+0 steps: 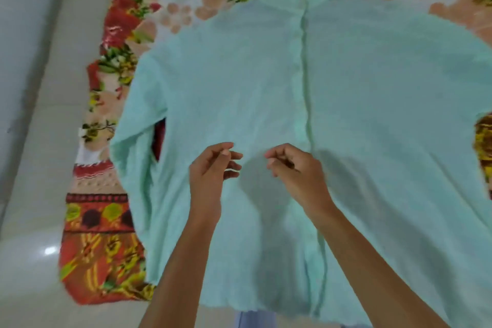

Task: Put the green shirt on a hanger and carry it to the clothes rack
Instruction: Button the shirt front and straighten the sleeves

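Progress looks slight — the green shirt point(332, 104) lies spread flat on a floral blanket point(125, 24), its button placket running up the middle and its collar end pointing away from the person. No hanger shows anywhere, and no clothes rack either, so by my reading both the hanging and the carrying are still to do.

Both hands hover over the lower middle of the shirt, close together. The left hand point(210, 168) has its fingers curled with thumb and forefinger brought near each other; the right hand point(292, 168) is curled likewise. Whether either actually pinches the fabric or holds nothing — I cannot tell, since motion blur softens the fingertips.

The shirt's right side and the right sleeve run off the frame edge. A pale tiled floor point(34, 141) lies to the left of the blanket. Something pale shows just below the hem, too cropped to identify.
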